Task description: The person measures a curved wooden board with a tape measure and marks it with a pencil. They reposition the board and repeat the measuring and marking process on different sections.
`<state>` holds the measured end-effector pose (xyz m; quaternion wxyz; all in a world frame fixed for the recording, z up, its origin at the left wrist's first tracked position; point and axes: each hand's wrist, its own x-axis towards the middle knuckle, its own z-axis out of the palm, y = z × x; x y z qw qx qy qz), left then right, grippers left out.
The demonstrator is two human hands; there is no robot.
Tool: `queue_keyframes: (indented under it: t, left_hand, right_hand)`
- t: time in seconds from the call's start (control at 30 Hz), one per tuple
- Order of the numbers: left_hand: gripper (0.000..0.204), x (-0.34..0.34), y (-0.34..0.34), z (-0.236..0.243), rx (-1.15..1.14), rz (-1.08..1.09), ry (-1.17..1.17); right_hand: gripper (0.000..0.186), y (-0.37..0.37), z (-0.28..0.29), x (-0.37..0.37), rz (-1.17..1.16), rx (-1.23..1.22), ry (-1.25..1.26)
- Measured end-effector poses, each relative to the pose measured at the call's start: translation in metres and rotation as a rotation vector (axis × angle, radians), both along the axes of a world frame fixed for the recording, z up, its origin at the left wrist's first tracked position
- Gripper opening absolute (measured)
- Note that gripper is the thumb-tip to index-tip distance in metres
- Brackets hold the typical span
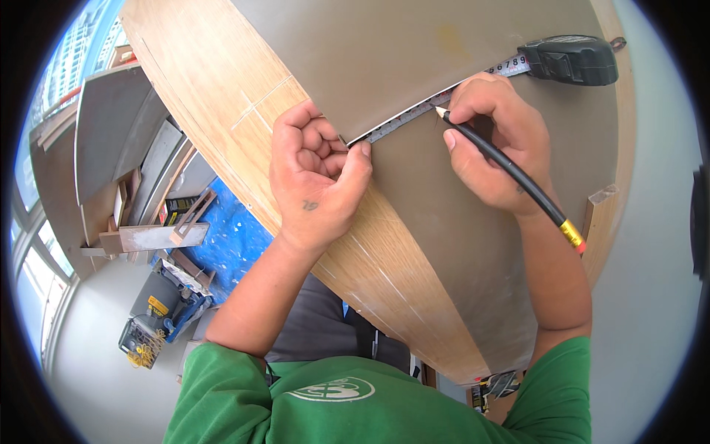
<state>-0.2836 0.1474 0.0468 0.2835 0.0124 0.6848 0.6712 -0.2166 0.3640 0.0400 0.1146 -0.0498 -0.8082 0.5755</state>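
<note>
A tape measure's black case (571,61) lies at the far right on a brown panel (466,251). Its metal blade (405,118) runs out leftward across the panel. My left hand (314,177) pinches the blade's hooked end at the panel's left edge, beside a pale wood-grain strip (396,270). Between thumb and fingers of my right hand (510,133) is a black pencil (514,169) with a gold ferrule and reddish eraser. The pencil's sharpened point is close to the blade's near edge. My right fingers also rest over the blade, hiding part of it.
Offcut boards (118,140) lean against the windows on the left. Below them lie a blue sheet (231,235) and a grey and blue bin-like container (157,303) with yellow cord. A wood block (599,211) sits at the panel's right edge.
</note>
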Motion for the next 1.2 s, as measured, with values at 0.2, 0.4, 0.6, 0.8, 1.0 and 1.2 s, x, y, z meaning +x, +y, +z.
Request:
queue_keyframes:
  t: [0.2,0.4,0.6,0.8,1.0,1.2]
  left_hand:
    - [0.055,0.0006,-0.0006,-0.0022,0.018,-0.003,0.016]
    - [0.055,0.0005,0.0005,-0.0003,0.001,0.004,0.003]
    - [0.055,0.0002,0.0005,0.001,-0.026,-0.003,0.011]
    - [0.055,-0.0004,0.003,0.0012,-0.03,0.008,0.003]
    - [0.056,-0.0004,0.0033,0.0007,-0.042,0.006,0.013]
    - [0.056,-0.0001,0.0035,0.0011,-0.042,0.0,0.018]
  right_hand:
    - [0.024,-0.0016,-0.0087,0.0014,-0.011,-0.033,0.106]
    - [0.023,-0.0031,-0.0103,0.0027,-0.039,-0.114,0.092]
    - [0.022,0.0,-0.0095,0.0006,-0.037,-0.041,0.131]
    - [0.019,-0.0004,-0.0107,-0.0012,-0.036,0.018,0.156]
    - [0.018,-0.0011,-0.0082,-0.0031,-0.038,0.044,0.153]
    - [0.019,-0.0015,-0.0081,-0.0025,-0.029,0.063,0.147]
